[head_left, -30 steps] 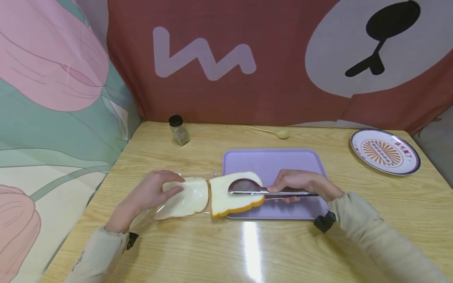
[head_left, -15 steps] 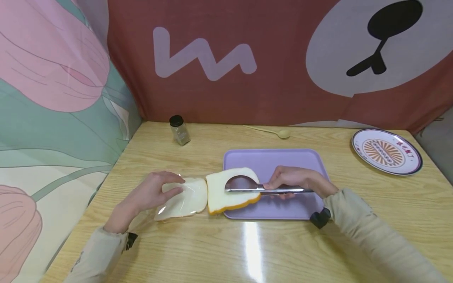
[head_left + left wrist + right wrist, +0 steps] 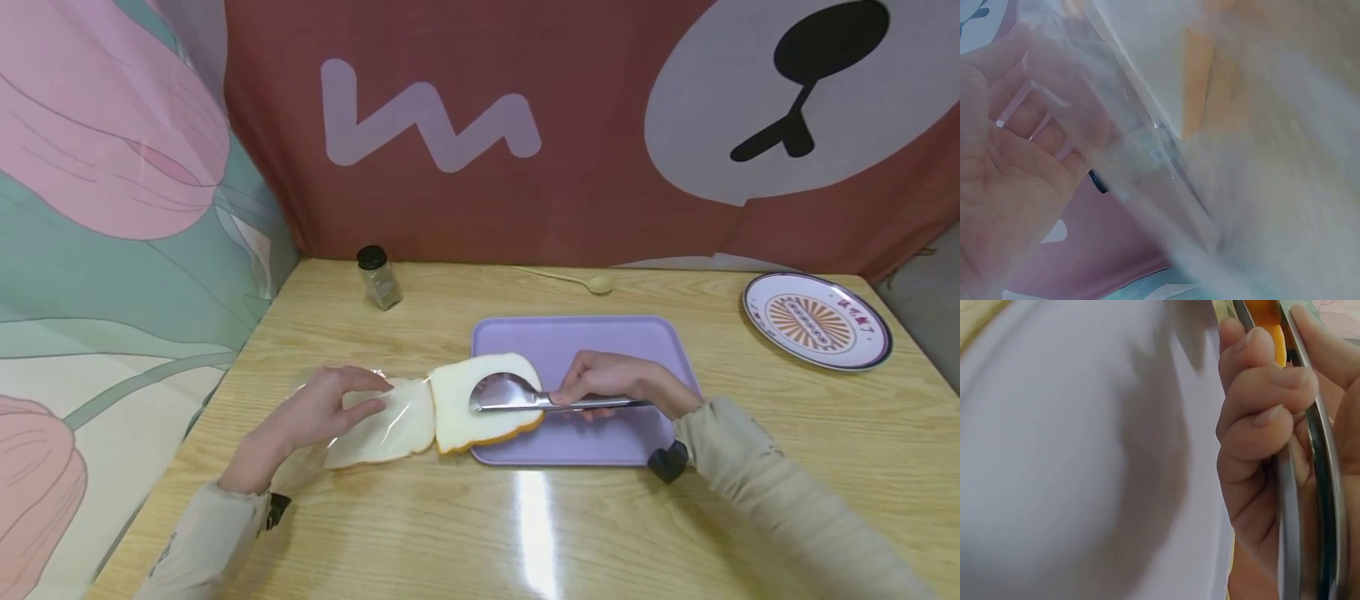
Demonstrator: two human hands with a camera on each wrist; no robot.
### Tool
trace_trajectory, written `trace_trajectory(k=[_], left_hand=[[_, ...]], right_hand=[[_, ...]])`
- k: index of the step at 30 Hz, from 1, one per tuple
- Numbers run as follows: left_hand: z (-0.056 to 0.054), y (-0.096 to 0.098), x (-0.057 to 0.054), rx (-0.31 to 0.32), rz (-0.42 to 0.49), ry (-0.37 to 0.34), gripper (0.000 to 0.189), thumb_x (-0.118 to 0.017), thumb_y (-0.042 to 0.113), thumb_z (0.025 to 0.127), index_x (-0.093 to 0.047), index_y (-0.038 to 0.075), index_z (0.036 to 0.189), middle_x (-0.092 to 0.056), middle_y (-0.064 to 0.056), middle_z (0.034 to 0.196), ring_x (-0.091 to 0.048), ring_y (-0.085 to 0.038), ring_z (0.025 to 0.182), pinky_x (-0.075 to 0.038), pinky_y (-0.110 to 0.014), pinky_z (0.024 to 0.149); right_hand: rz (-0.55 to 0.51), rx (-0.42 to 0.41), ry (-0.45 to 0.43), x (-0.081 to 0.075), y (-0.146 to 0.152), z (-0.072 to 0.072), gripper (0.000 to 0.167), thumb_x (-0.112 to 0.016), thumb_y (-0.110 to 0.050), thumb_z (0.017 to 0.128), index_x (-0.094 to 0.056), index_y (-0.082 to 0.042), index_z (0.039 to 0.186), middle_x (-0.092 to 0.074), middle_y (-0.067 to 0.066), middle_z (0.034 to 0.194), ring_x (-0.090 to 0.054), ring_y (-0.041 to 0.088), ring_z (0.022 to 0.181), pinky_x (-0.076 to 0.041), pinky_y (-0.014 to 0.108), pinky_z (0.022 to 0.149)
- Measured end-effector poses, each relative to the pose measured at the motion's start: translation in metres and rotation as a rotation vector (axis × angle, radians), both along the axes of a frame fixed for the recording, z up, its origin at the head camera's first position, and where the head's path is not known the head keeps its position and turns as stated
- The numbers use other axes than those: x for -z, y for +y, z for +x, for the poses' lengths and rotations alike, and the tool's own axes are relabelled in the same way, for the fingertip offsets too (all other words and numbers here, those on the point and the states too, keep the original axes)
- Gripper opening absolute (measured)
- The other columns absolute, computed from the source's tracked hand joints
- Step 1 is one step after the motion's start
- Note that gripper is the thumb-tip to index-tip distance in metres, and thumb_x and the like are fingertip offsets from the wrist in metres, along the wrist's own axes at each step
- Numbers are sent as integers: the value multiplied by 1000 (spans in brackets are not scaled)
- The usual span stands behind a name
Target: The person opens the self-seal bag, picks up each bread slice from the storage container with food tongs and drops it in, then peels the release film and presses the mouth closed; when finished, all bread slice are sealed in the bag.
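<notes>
My right hand (image 3: 603, 383) grips a pair of metal tongs (image 3: 570, 406), its fingers wrapped round both arms in the right wrist view. Between the tongs' broad ends is a thick slice of bread (image 3: 453, 417) with an orange-brown crust, over the left end of the lilac tray (image 3: 637, 333). At the left, my left hand (image 3: 322, 408) holds a clear plastic bag (image 3: 1147, 144), thumb and fingers at its film. Another bread slice (image 3: 382, 429) shows through the film in the head view, its right edge right at the left edge of the tonged slice.
Behind the left hand stands a small glass jar (image 3: 381, 279) with a black lid. A pale yellow spoon (image 3: 596, 284) lies at the back of the wooden table (image 3: 420, 533). A patterned plate (image 3: 817, 354) sits at the right rear.
My right hand has moved left and slightly away from me with the tongs and slice, closing the gap to the bagged slice. My left hand has stayed nearly still.
</notes>
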State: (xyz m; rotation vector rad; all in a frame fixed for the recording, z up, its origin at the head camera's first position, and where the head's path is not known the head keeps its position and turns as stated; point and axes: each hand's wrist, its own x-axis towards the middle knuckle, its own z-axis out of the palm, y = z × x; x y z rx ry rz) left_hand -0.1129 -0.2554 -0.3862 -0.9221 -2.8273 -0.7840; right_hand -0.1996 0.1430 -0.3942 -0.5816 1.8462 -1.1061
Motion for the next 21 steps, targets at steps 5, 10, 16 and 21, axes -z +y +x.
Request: trace_trajectory(k=[5, 10, 16, 21], left_hand=[[-1, -1, 0, 22, 4, 16, 19, -71, 6, 85, -72, 4, 104, -71, -8, 104, -66, -27, 99, -51, -45, 86], [-1, -1, -1, 25, -4, 14, 21, -72, 6, 85, -72, 4, 106, -70, -8, 105, -65, -27, 100, -51, -46, 87], [-1, -2, -1, 29, 5, 6, 22, -72, 6, 85, -71, 4, 107, -70, -8, 106, -65, -27, 101, -50, -46, 87], [-1, -3, 0, 34, 10, 1, 24, -72, 6, 84, -71, 3, 108, -70, -6, 105, -65, -25, 100, -51, -44, 86]], right_hand=[[-16, 8, 1, 4, 0, 0, 40, -67, -23, 89, -64, 16, 81, -57, 2, 51, -43, 7, 39, -37, 20, 41], [6, 12, 38, 4, 1, -1, 38, -67, -23, 89, -66, 14, 80, -57, 3, 50, -43, 7, 39, -36, 20, 41], [22, -7, 86, 0, 2, -1, 39, -68, -27, 88, -68, 11, 78, -57, 3, 50, -42, 8, 38, -34, 21, 40], [-14, -25, 84, 3, 0, -1, 38, -67, -27, 89, -68, 7, 74, -56, 0, 49, -42, 7, 38, -35, 20, 40]])
